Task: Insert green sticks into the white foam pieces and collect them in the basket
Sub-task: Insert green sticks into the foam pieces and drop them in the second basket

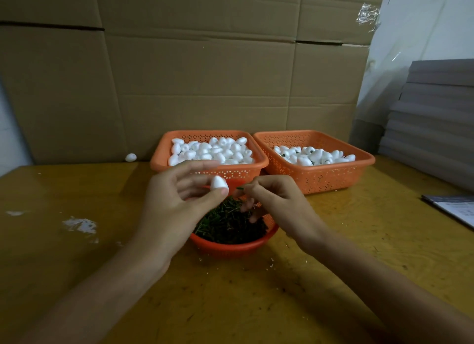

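Hands (pixel 166 202) (pixel 278 202) on foam piece (pixel 219 182), green stick (pixel 240 188)

a yellowish wooden table (pixel 77 241) stands before flattened cardboard sheets (pixel 205 74), with grey stacked boards (pixel 436 118) at right.

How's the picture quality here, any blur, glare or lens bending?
Head view: dim, darker toward the corners; the wide lens bows the cardboard wall and the table edge; glare on the plastic film top right; the right hand has slightly blurred lower fingers; the foam piece in the left hand is crisp.
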